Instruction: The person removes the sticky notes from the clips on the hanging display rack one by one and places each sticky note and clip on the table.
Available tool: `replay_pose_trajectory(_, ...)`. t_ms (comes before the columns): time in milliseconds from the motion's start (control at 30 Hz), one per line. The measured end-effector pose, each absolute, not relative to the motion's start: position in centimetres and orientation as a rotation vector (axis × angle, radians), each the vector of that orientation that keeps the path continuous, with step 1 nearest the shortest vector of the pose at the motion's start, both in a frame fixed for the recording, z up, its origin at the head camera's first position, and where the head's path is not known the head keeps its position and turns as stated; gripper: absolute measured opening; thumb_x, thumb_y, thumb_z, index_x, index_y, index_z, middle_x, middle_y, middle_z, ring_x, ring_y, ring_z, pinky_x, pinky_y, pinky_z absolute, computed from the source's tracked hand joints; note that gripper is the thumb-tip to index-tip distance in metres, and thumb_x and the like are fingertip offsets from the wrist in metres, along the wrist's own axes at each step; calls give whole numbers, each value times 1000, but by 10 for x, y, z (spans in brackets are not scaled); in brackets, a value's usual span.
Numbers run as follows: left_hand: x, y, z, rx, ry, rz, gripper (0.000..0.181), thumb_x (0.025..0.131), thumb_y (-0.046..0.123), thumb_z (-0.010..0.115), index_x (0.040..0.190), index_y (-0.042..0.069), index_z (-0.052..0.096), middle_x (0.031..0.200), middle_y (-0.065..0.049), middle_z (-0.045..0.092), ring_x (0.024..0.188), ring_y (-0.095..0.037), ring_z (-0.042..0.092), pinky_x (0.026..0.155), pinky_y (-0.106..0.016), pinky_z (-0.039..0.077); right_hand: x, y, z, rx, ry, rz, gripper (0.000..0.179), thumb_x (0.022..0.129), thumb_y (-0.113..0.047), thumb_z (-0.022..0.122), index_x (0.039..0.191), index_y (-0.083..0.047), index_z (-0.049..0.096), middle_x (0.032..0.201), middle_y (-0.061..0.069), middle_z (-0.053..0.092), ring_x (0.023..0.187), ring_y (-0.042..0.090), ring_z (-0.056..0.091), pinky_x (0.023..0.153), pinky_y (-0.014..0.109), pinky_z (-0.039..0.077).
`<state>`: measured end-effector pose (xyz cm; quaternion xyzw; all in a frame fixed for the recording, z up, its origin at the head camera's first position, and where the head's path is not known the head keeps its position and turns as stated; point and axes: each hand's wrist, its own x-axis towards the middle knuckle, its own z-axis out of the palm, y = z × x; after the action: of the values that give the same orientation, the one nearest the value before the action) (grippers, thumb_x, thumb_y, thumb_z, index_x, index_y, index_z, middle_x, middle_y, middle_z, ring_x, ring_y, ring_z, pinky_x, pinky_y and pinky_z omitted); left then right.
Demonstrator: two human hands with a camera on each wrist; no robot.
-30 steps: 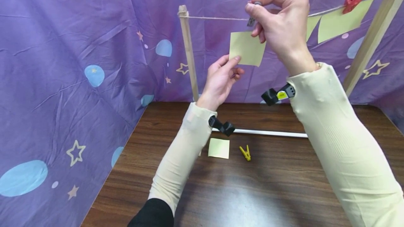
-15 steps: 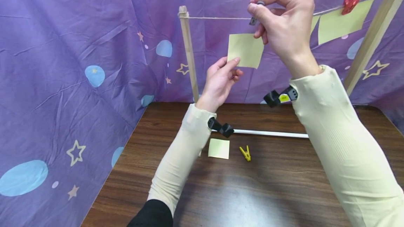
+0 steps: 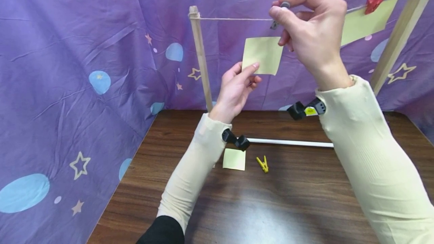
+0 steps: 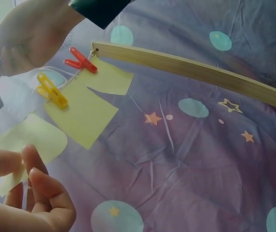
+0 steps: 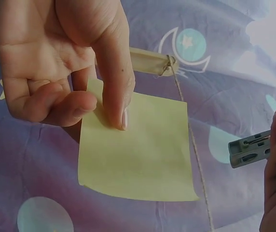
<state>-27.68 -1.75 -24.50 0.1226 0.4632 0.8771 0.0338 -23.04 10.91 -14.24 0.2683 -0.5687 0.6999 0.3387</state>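
Note:
My left hand pinches a yellow sticky note by its lower left corner, thumb in front. The note is held up just below the string. In my right hand a grey clothespin is pinched between thumb and fingers, its jaw end pointing down close to the string in the head view. The right wrist view shows the clothespin apart from the note. Farther along the string, a red clothespin and a yellow clothespin each hold a hanging note.
A wooden post bears the string at left, another post at right. On the brown table lie a second sticky note, a yellow clothespin and a white rod. A purple curtain hangs behind.
My right hand has drifted right and slightly down with the grey clothespin. The note in my left hand has shifted a little left and down.

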Motion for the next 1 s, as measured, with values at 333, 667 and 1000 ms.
replay_pose_trajectory(333, -268, -19, -245, 408, 1477, 2661, 12, 93, 3, 60, 86, 12, 57, 75, 1, 56, 53, -10, 55, 55, -20, 40, -230, 121, -153, 766, -1463, 1548, 9, 78, 3, 74, 87, 3, 71, 81, 7, 74, 34, 11, 47, 37, 20, 39)
replay_pose_trajectory(667, -258, -22, -249, 460, 1502, 2681, 13, 92, 1, 59, 86, 12, 55, 67, 0, 58, 53, -10, 55, 55, -21, 39, -218, 128, -160, 751, -1383, 1602, 13, 76, 5, 76, 85, 8, 68, 80, 14, 73, 33, 11, 48, 36, 20, 39)
replay_pose_trajectory(1000, -247, -27, -253, 501, 1498, 2719, 14, 92, -2, 58, 88, 12, 57, 68, 1, 57, 51, -8, 53, 55, -19, 41, -205, 140, -170, 719, -1328, 1634, 20, 74, 7, 76, 87, 15, 64, 79, 20, 73, 33, 12, 45, 36, 20, 38)
